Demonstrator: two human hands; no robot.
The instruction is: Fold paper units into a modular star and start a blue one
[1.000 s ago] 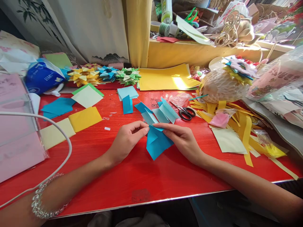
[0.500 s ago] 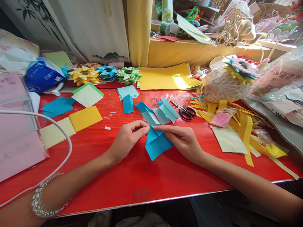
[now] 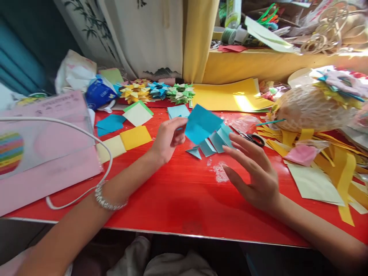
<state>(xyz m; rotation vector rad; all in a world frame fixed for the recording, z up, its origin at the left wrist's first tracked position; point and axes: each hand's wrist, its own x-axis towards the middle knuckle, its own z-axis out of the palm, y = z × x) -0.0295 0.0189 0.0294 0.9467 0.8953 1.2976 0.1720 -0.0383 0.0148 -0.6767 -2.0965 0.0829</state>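
Left grip (image 3: 171, 137): I pinch the blue sheet (image 3: 202, 122) at its edge;
Right grip (image 3: 257, 174): I hold it spread, near folded pieces (image 3: 218, 141).

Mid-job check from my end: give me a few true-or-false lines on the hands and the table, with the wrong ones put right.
1. The left hand holds blue paper. True.
2. The right hand is closed on a tool. False: its fingers are spread, and the scissors lie on the red table beyond it.
3. In this view, the yellow paper ornament sits left of the green paper ornament. True.
4. Nothing made of paper lies on the table's right side. False: yellow strips and a pale sheet lie there.
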